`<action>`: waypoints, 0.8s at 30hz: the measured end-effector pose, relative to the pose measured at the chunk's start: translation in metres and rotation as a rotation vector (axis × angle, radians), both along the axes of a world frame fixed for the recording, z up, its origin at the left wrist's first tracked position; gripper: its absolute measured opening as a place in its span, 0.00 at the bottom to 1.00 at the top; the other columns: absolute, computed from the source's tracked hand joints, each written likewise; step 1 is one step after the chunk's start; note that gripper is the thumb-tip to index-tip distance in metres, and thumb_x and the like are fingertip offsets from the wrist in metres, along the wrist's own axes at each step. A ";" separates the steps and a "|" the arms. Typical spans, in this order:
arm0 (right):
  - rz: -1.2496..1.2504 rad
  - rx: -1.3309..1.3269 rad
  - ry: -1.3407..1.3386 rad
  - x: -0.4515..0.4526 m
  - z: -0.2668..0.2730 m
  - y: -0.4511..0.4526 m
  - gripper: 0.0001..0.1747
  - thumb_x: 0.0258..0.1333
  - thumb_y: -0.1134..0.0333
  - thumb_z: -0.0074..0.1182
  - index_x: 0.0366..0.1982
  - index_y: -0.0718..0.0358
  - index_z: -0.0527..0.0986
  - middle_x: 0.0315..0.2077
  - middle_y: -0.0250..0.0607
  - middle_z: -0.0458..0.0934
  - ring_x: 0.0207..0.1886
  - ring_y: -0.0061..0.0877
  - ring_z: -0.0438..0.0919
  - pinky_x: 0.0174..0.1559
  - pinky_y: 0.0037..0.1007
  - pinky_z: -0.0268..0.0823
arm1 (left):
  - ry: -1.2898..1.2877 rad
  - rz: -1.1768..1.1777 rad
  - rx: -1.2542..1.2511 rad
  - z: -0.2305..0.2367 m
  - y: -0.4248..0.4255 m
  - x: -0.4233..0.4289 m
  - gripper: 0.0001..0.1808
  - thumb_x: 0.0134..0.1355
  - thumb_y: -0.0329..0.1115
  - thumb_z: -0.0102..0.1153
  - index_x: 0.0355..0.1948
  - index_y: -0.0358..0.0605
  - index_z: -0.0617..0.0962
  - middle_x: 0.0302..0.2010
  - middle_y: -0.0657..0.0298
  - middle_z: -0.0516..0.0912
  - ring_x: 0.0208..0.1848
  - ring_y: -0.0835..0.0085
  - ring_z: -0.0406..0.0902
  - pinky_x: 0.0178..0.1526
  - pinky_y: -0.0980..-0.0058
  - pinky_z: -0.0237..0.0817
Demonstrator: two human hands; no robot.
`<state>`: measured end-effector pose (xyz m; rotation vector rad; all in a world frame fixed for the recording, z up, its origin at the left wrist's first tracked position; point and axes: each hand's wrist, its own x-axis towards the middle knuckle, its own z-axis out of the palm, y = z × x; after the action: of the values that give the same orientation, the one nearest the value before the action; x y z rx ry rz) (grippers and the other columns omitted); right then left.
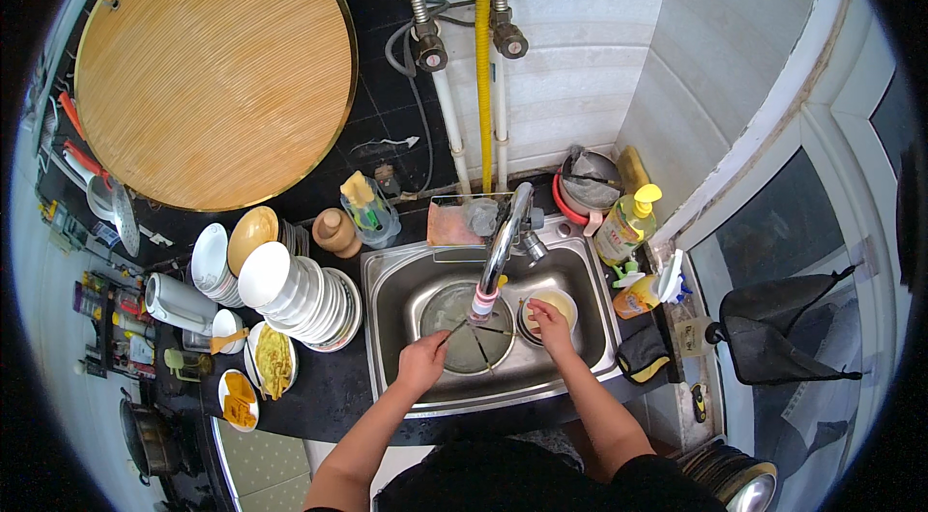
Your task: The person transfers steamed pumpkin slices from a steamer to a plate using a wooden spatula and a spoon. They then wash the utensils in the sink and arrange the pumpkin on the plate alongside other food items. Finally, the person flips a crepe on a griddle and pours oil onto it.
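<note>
My left hand (423,364) is at the left front of a stainless steel sink (384,360), its fingers closed on a thin dark stick (455,331), perhaps a chopstick. The stick reaches over a wide round basin (438,305) that seems to hold water. Two more dark sticks (481,349) show in the basin, under the faucet (507,236) with its pink tip. My right hand (552,331) is over a pale bowl (563,299) in the right of the sink, fingers apart, with nothing visible in them. The fingers hide part of the bowl; contact is unclear.
Stacked white bowls and plates (290,291) stand left of the sink, near plates of food (272,360). A wooden mortar (337,233) and a drying rack (457,223) sit behind. Detergent (625,225), a spray bottle (641,294) and a dark cloth (644,351) are at the right.
</note>
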<state>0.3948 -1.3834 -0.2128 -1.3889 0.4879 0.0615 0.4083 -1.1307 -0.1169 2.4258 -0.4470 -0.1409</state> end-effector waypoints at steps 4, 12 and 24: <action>-0.069 -0.009 -0.013 -0.004 0.000 -0.009 0.15 0.58 0.66 0.41 0.45 0.61 0.70 0.41 0.33 0.75 0.37 0.18 0.73 0.32 0.19 0.67 | 0.016 0.004 0.042 0.000 -0.004 0.000 0.14 0.50 0.29 0.50 0.39 0.44 0.74 0.34 0.52 0.78 0.38 0.56 0.74 0.39 0.65 0.66; -0.100 -0.009 -0.006 -0.012 0.000 -0.013 0.14 0.58 0.66 0.43 0.45 0.62 0.71 0.40 0.34 0.75 0.37 0.18 0.74 0.32 0.19 0.67 | -0.043 0.074 -0.102 -0.019 0.009 -0.010 0.13 0.49 0.28 0.50 0.38 0.43 0.74 0.32 0.53 0.77 0.32 0.56 0.74 0.35 0.65 0.66; -0.168 -0.033 -0.036 -0.013 0.016 -0.028 0.14 0.58 0.67 0.43 0.45 0.63 0.70 0.40 0.35 0.75 0.37 0.19 0.74 0.33 0.19 0.67 | 0.024 -0.024 0.047 -0.040 -0.048 0.027 0.10 0.51 0.35 0.51 0.32 0.42 0.74 0.27 0.49 0.77 0.31 0.51 0.74 0.33 0.60 0.65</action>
<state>0.3818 -1.4112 -0.1973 -1.3741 0.5756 -0.1078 0.4354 -1.1785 -0.1569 2.4626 -0.4674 -0.1929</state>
